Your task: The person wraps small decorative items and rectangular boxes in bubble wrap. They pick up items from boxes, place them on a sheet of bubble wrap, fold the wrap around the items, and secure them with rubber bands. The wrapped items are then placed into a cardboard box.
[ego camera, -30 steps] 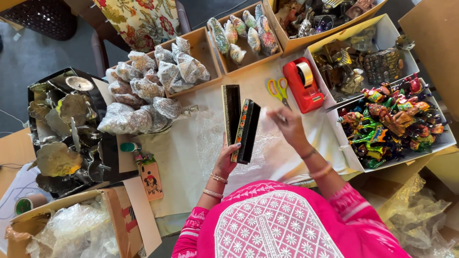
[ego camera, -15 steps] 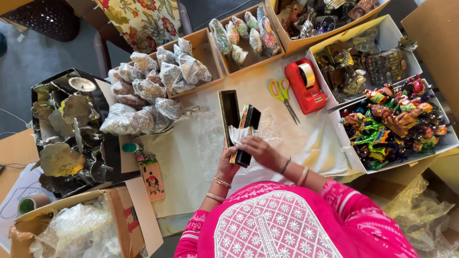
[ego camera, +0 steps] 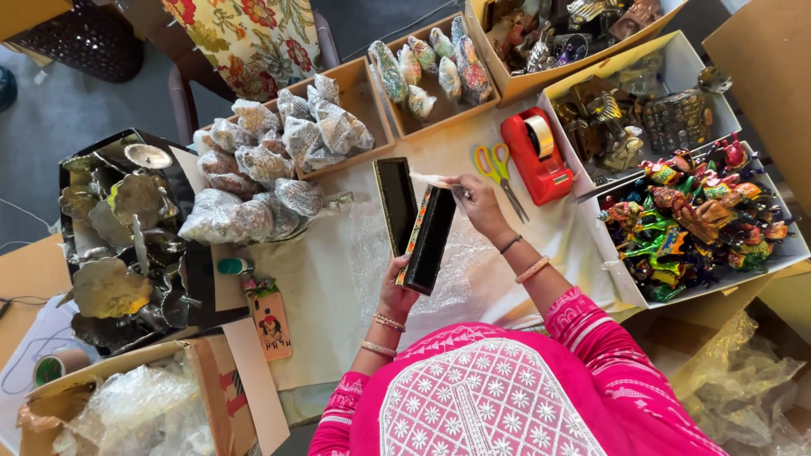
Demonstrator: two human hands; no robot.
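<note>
We see the left hand (ego camera: 397, 291) wrapped around the near end of a long narrow painted box (ego camera: 428, 239), holding it tilted up above the bubble wrap sheet (ego camera: 376, 245) at table centre. Its matching lid (ego camera: 394, 205), black inside, lies just left of it, touching or nearly so. The right hand (ego camera: 480, 205) is at the box's far end, fingers pinched shut on a small white bit of tissue or tape (ego camera: 432, 180) drawn across the top; which it is, we cannot tell.

Handling, as we judge it: the box looks light, stiff and hollow, with a lacquered floral side that is likely slick and scratch-prone. Best grip is around the long sides near one end, as the left hand has it, not on the thin open rim.

Pose: left forearm comes up from near, wrist bent back, bangles showing; right arm reaches far and left, elbow out, wrist slightly flexed.

Nearby: yellow-handled scissors (ego camera: 497, 166) and a red tape dispenser (ego camera: 537, 154) just right of the right hand, wrapped bundles (ego camera: 253, 181) far left, and a box of colourful figurines (ego camera: 697, 211) at right.
</note>
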